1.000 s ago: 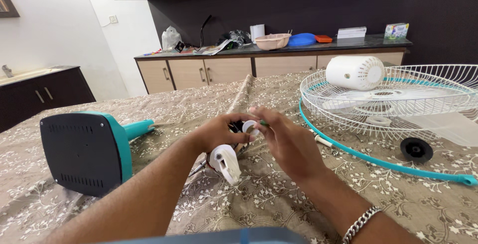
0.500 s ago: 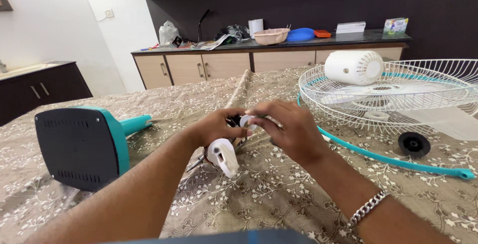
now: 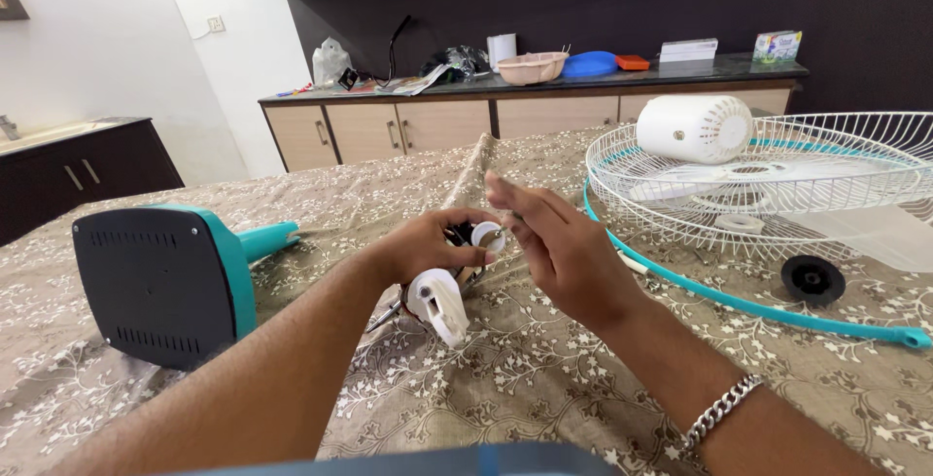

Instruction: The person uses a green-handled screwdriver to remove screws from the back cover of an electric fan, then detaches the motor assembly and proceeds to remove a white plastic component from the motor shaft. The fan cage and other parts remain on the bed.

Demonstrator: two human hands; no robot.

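My left hand (image 3: 426, 244) grips a small fan motor assembly (image 3: 439, 299) with a white plastic neck piece and a white round cap (image 3: 488, 235) at its top, held just above the patterned cloth. My right hand (image 3: 559, 248) hovers right beside the cap with fingers spread; a thin green-tipped object seems pinched between thumb and finger, but it is mostly hidden. A chain bracelet (image 3: 724, 410) is on my right wrist.
A teal and black fan base (image 3: 160, 280) lies on its side at left. At right a white wire fan guard (image 3: 777, 185) holds a white motor cover (image 3: 692, 128) and a blade. A teal rim ring (image 3: 758, 309) and a black knob (image 3: 812, 279) lie beside it. Cabinets stand behind.
My right hand has lifted off the white cap and opened its fingers, after covering the cap half a second ago. My left hand keeps the motor assembly in place.
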